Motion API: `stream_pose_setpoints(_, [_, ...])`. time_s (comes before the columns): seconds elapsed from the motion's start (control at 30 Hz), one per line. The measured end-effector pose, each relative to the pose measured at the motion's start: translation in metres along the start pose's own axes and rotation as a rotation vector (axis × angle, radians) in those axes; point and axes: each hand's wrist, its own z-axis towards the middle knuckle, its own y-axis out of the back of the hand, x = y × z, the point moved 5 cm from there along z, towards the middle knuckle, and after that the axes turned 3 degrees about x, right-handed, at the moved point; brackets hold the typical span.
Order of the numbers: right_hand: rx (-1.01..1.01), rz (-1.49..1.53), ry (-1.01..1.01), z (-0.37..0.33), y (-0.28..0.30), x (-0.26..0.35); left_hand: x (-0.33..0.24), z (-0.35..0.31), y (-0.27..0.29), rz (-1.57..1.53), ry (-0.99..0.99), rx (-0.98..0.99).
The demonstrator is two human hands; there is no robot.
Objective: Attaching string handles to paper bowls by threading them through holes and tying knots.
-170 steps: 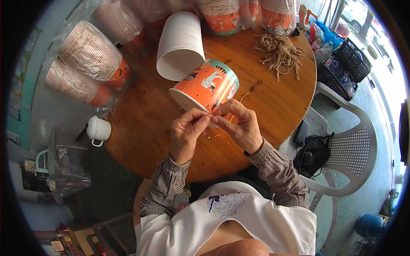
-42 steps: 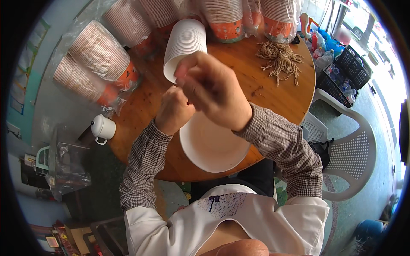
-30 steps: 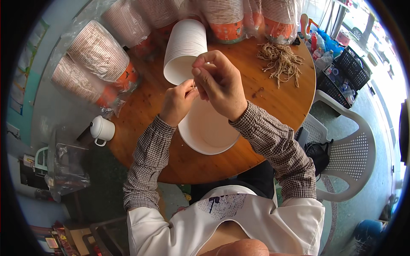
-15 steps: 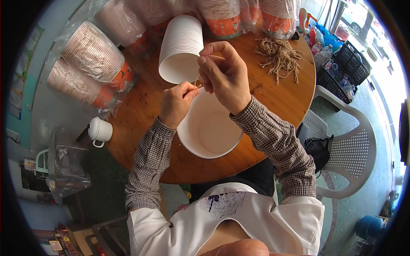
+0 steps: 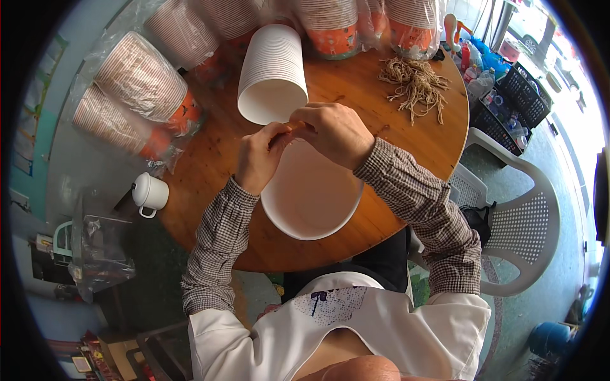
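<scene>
A white paper bucket stands on the table in front of me, its open mouth toward me. Both hands meet over its far rim. My left hand is closed, with thumb and fingertips pinched near that rim. Touching it from the right, my right hand is closed too, its back turned up. A thin string runs between the hands in the earlier frame; the fingers now mostly hide it. Just beyond lies a nested stack of white paper buckets on its side, mouth toward me.
A loose heap of tan strings lies at the table's far right. Plastic-wrapped stacks of orange-based buckets line the far and left edges. On the left sits a white enamel mug. To the right are a white plastic chair and black crates.
My right hand has come down and turned over, from holding the string up to meeting my left hand at the rim. The bucket has shifted slightly toward me.
</scene>
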Motion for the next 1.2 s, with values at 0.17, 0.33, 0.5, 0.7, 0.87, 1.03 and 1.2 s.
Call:
stream_pose_setpoints(0.17, [0.062, -0.138, 0.042, 0.004, -0.009, -0.001, 0.0, -0.001, 0.001, 0.02, -0.005, 0.024])
stream_pose_setpoints(0.33, [0.008, -0.312, 0.161, 0.005, -0.016, 0.004, 0.012, 0.001, -0.005, -0.019, 0.082, 0.092])
stream_pose_setpoints(0.5, [0.066, -0.178, -0.052, 0.012, -0.003, -0.002, 0.024, -0.002, 0.003, -0.013, 0.077, 0.094])
stream_pose_setpoints(0.7, [0.164, -0.02, -0.158, -0.031, 0.075, -0.001, 0.056, -0.011, 0.052, 0.284, 0.097, 0.025])
stream_pose_setpoints(0.87, [0.629, 0.349, -0.327, -0.089, 0.051, 0.008, 0.073, -0.016, 0.062, 0.464, 0.093, 0.006])
stream_pose_setpoints(1.03, [0.664, 1.105, -0.539, -0.116, 0.015, 0.028, 0.062, -0.01, 0.061, 0.353, 0.112, 0.05])
stream_pose_setpoints(1.2, [0.155, 1.752, -0.543, -0.105, -0.009, 0.037, -0.01, -0.049, 0.088, 0.109, 0.121, -0.201])
